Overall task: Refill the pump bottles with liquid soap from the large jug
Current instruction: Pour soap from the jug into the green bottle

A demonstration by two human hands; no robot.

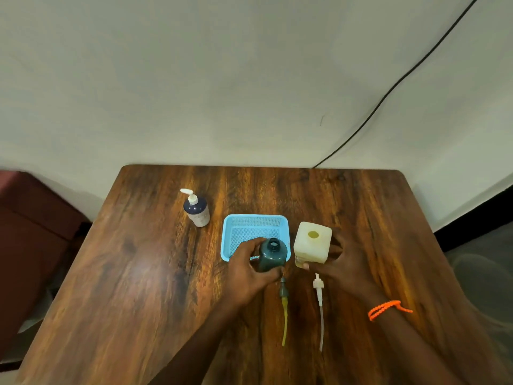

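Blue basket [283, 222] on wooden table [138, 273] — black cable [388, 93] behind

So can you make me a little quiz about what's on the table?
1. True or false: the dark green bottle in the left hand has its pump screwed on.
2. Which hand holds the pale jug?
A. left
B. right
C. neither
3. Fill the gap: the blue basket sits between the capped pump bottle and the ____.

Key:
1. False: its mouth is open, and the dark pump and white pump lie on the table.
2. B: the right hand.
3. jug
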